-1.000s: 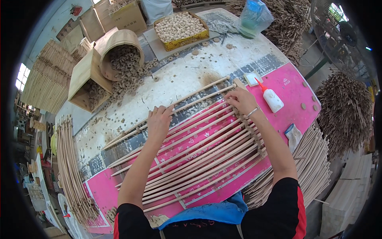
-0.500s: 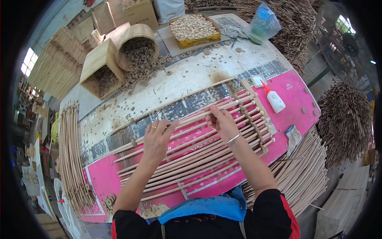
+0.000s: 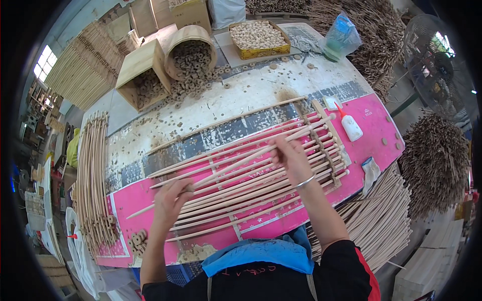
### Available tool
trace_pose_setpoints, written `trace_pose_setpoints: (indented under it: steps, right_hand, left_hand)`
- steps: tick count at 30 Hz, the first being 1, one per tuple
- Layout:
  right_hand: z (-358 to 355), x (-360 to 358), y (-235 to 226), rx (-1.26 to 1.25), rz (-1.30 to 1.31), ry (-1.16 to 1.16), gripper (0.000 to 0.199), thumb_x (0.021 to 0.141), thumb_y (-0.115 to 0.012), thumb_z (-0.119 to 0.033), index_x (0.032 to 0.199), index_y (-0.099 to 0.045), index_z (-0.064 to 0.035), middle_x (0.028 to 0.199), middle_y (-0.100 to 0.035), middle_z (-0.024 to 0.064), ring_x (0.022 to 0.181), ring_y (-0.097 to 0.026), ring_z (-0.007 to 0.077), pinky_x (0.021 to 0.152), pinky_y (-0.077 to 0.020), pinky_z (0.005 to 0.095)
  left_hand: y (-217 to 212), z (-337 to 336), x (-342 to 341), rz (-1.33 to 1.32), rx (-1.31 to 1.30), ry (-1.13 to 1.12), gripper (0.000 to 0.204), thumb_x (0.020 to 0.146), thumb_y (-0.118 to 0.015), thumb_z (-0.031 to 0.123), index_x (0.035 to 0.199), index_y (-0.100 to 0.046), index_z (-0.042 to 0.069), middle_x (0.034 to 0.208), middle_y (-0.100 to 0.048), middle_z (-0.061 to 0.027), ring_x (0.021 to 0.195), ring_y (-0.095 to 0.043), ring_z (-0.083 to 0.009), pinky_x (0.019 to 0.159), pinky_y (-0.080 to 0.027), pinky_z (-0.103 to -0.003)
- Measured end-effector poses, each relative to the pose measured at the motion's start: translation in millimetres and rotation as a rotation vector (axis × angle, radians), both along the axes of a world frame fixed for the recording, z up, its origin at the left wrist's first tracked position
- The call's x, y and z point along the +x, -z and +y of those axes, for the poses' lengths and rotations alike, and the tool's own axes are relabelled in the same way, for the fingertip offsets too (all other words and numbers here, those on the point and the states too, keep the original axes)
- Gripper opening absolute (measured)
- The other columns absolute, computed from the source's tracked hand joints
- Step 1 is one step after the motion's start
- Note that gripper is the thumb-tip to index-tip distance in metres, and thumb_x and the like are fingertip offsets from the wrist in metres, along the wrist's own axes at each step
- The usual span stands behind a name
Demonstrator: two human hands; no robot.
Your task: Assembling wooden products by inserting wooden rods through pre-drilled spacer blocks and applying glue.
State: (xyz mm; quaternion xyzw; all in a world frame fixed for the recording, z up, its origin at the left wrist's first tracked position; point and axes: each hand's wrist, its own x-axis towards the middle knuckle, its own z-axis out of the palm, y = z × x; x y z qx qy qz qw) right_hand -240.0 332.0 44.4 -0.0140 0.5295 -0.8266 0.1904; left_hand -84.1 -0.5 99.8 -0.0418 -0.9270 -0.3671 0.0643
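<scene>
A long wooden rod (image 3: 236,164) slants above a row of similar rods, with a pale ball on its far right end. My right hand (image 3: 293,159) is closed around it, right of its middle. My left hand (image 3: 170,198) pinches it further left, at a small brown wooden ring (image 3: 190,188); the rod's bare tip sticks out beyond. Beneath, several ball-ended rods (image 3: 241,189) lie side by side, their right ends resting on a notched wooden rack (image 3: 326,145).
A white glue bottle (image 3: 352,128) with a red tip lies right of the rack. Rings spill from a round wooden tub (image 3: 190,42) and a square box (image 3: 143,75). Balls fill a yellow tray (image 3: 258,40). Rod bundles lie at left (image 3: 93,175) and lower right (image 3: 376,215).
The held rod has come off the row's far side toward me and now slants. My left hand has moved left and nearer, along with the ring; my right hand has shifted slightly right and nearer.
</scene>
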Motion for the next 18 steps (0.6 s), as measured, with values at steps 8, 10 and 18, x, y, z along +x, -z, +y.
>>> trace_pose_setpoints:
  steps: [8,10,18]
  right_hand:
    - [-78,69,7,-0.103,0.003,-0.175,0.03,0.112,-0.066,-0.03,0.124,-0.074,-0.004,0.083,-0.068,-0.0001,0.067,-0.061,0.0061,0.06,-0.052,0.0233]
    - [-70,71,8,-0.048,0.073,-0.157,0.03,0.11,-0.069,-0.026,0.131,-0.07,-0.0053,0.086,-0.069,-0.0005,0.069,-0.062,0.0055,0.061,-0.0522,0.0228]
    - [-39,68,10,-0.071,0.01,-0.105,0.029,0.101,-0.081,-0.015,0.126,-0.077,-0.002,0.096,-0.075,0.0027,0.083,-0.069,0.0081,0.074,-0.0585,0.025]
  left_hand:
    - [12,80,-14,0.114,0.027,-0.029,0.057,0.098,-0.075,0.004,0.153,-0.061,0.008,0.103,-0.074,-0.0138,0.093,-0.074,-0.03,0.082,-0.058,-0.041]
    - [12,81,-11,0.096,0.08,-0.031,0.064,0.099,-0.073,0.002,0.16,-0.055,0.01,0.104,-0.075,-0.0137,0.094,-0.075,-0.0284,0.084,-0.059,-0.04]
    - [14,69,9,0.063,0.151,-0.024,0.064,0.101,-0.069,-0.004,0.162,-0.054,0.008,0.103,-0.076,-0.011,0.091,-0.074,-0.0183,0.085,-0.06,-0.034]
